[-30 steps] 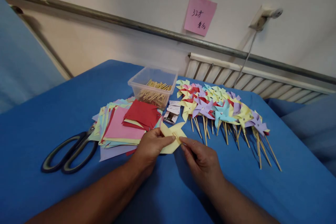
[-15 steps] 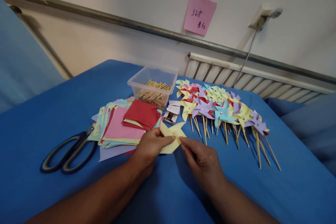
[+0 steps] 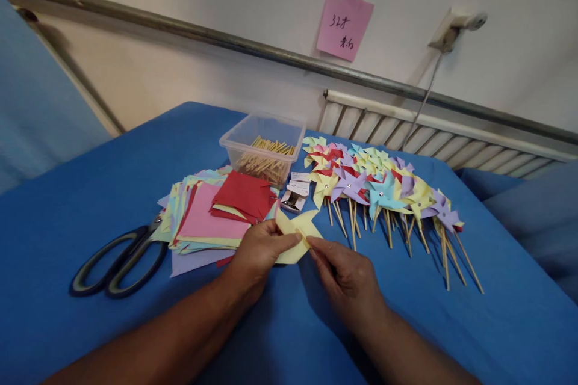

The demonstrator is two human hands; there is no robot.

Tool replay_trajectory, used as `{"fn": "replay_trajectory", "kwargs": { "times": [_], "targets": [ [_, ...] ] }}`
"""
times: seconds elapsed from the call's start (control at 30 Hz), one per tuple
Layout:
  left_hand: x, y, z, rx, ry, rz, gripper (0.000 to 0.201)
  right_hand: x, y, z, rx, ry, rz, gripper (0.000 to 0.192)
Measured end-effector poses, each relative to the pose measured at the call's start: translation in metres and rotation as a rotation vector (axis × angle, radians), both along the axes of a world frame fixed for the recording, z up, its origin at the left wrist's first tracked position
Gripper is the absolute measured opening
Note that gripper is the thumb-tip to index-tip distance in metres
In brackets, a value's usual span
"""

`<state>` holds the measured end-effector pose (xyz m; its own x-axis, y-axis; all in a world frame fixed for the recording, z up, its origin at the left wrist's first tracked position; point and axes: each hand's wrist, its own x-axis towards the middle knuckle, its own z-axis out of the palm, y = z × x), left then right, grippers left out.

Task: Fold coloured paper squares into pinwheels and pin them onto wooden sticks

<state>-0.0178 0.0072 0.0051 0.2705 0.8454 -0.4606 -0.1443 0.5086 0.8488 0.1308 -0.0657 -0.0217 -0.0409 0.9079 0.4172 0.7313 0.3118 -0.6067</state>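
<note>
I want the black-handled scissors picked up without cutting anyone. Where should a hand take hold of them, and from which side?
Take the black-handled scissors by the two handle loops, coming from the near left. They lie flat on the blue cloth, loops toward the person and in the open, while the blades point away and run under the stack of coloured paper squares.

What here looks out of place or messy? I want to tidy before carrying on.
Nothing is damaged or spilled. The paper squares lie in a loose, fanned heap, and the scissors have their blades tucked under its edge. Both the left hand and right hand hold a yellow pinwheel; finished pinwheels lie in an overlapping row.
</note>
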Motion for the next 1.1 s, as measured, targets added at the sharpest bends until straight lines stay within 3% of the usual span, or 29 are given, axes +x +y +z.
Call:
{"fn": "replay_trajectory", "kwargs": {
  "times": [0.53, 1.1],
  "targets": [
    [-0.0007, 0.0009, -0.0036, -0.003, 0.02, 0.009, 0.027, -0.0019, -0.0006, 0.0015, -0.016, 0.01, -0.006, 0.029],
    [-0.0003, 0.0005, -0.0034, 0.012, 0.017, -0.008, 0.023, -0.0012, -0.001, 0.0011, -0.029, -0.008, -0.006, 0.028]
  ]
}}
